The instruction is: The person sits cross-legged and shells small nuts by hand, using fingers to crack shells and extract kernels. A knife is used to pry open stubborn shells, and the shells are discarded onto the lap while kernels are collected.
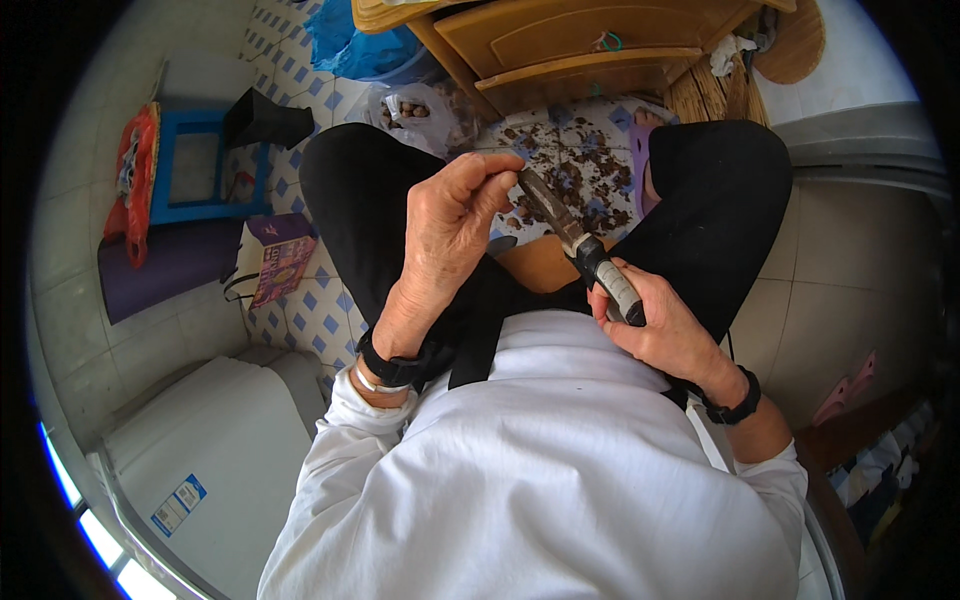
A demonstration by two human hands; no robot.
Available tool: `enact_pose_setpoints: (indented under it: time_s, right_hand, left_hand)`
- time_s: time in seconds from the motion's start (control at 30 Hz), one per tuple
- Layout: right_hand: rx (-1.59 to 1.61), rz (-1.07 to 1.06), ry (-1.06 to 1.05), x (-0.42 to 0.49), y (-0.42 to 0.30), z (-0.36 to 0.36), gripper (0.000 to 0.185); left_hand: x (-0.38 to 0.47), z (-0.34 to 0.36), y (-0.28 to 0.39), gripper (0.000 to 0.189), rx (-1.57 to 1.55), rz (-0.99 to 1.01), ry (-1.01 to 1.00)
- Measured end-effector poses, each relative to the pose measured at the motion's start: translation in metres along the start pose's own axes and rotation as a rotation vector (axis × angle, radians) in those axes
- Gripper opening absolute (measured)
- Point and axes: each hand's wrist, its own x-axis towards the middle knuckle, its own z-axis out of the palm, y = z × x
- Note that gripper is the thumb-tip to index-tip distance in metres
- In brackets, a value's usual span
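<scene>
My right hand [651,315] grips a hand tool [551,206] by its grey and black handle. The tool's worn, dark metal end slants up and left towards my left hand [450,217]. There the thumb and index fingertip are bent close together beside the tool's tip; whether something small sits between them cannot be made out. Below the hands, broken brown shell pieces [592,172] are scattered over the tiled floor between my feet. A white plastic bag [420,135] with round brown nuts [409,112] inside stands beyond my left knee.
A wooden drawer cabinet [585,45] stands in front. To the left are a blue stool [161,176], a red plastic bag [135,180], a black container [262,124] and a paper bag [277,259]. A blue bag [360,45] sits at the upper left. Pink slippers [844,386] lie at right.
</scene>
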Motion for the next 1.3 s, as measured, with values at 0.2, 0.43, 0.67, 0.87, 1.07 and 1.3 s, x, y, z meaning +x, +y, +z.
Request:
enact_pose_setpoints:
  time_s: [0.2, 0.43, 0.67, 0.87, 1.07, 1.3]
  right_hand:
    - [0.015, -0.033, 0.025, 0.001, 0.001, 0.003, 0.011]
    - [-0.062, 0.010, -0.009, 0.000, 0.003, 0.001, 0.015]
    - [-0.114, -0.010, 0.010, 0.000, 0.003, 0.002, 0.016]
    - [-0.117, -0.055, 0.041, -0.001, 0.009, 0.004, 0.011]
    - [0.011, -0.009, -0.013, -0.002, 0.008, -0.004, 0.013]
    - [-0.012, -0.057, -0.038, 0.001, -0.021, -0.026, 0.013]
  left_hand:
    - [0.001, 0.000, -0.005, 0.018, 0.140, 0.043, -0.034]
    - [-0.001, 0.009, -0.014, 0.016, 0.256, 0.126, 0.032]
    - [-0.001, 0.010, -0.012, 0.020, 0.156, 0.059, 0.004]
    - [-0.003, 0.011, -0.016, 0.020, 0.157, 0.035, -0.013]
    - [0.001, 0.011, -0.020, 0.015, 0.093, 0.049, -0.039]
    - [0.028, -0.013, 0.008, 0.026, -0.487, -0.352, -0.063]
